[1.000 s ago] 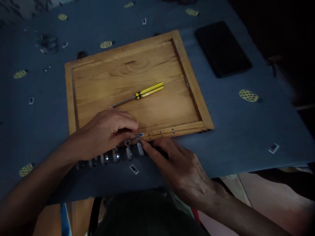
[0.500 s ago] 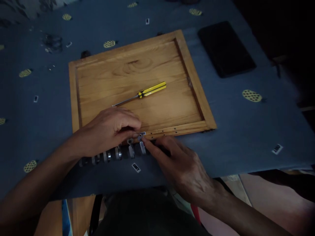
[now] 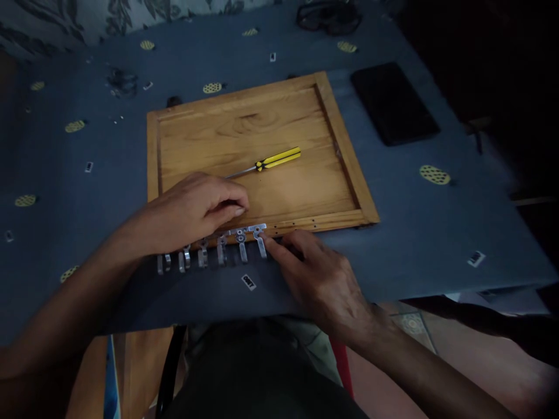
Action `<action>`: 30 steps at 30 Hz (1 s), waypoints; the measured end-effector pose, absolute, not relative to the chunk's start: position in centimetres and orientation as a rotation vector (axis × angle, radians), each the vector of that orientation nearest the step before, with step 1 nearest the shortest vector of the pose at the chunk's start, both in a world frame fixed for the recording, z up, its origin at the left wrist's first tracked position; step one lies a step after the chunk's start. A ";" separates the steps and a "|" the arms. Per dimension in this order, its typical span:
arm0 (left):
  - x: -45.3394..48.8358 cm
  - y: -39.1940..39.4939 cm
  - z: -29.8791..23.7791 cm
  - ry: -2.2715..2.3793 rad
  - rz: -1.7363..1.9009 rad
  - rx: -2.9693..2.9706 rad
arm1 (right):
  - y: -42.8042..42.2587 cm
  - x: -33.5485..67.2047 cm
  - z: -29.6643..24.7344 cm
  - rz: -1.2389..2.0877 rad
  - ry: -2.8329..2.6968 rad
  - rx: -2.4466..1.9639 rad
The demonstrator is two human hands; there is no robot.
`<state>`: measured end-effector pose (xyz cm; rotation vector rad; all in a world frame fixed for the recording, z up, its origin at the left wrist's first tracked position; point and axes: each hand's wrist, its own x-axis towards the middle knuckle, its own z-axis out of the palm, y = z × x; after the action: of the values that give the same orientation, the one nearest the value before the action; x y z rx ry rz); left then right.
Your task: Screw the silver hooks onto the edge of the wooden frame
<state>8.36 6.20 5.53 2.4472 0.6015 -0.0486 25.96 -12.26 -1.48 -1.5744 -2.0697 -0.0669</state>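
A wooden framed board (image 3: 369,201) lies on the table, with a row of shiny metal hooks (image 3: 243,250) along its near edge. My left hand (image 3: 196,209) hovers above the row, thumb and forefinger pinched together; anything between them is too small to make out. My right hand (image 3: 321,276) is at the row's right end, fingers curled, a fingertip pressing the last metal hook (image 3: 261,241) against the frame edge. Small dark holes (image 3: 294,224) run along the frame right of it. A yellow-and-black screwdriver (image 3: 279,158) rests on the panel, its tip behind my left hand.
A black tablet-like slab (image 3: 393,105) lies right of the board. Dark glasses (image 3: 329,17) are at the far edge. A dark tangled item (image 3: 122,81) and tiny bright pieces (image 3: 117,120) sit at the back left. The blue patterned tablecloth (image 3: 406,244) ends close to my body.
My left hand has lifted away from the end hook, uncovering its plate, while my right fingertip stays on it. The whole view has shifted slightly.
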 end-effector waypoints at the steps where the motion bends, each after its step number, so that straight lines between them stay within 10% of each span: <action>1: 8.1 5.9 5.6 0.607 -0.056 2.446 | -12.2 25.9 -1.5 -0.086 -2.070 -1.577; 30: 8.0 -0.8 4.0 0.921 0.098 2.694 | -12.1 25.5 -2.1 -0.220 -2.067 -1.604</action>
<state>7.98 -0.81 3.98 2.6939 0.9213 0.0983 25.51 -12.13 -2.08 -1.6035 -2.0673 -0.2200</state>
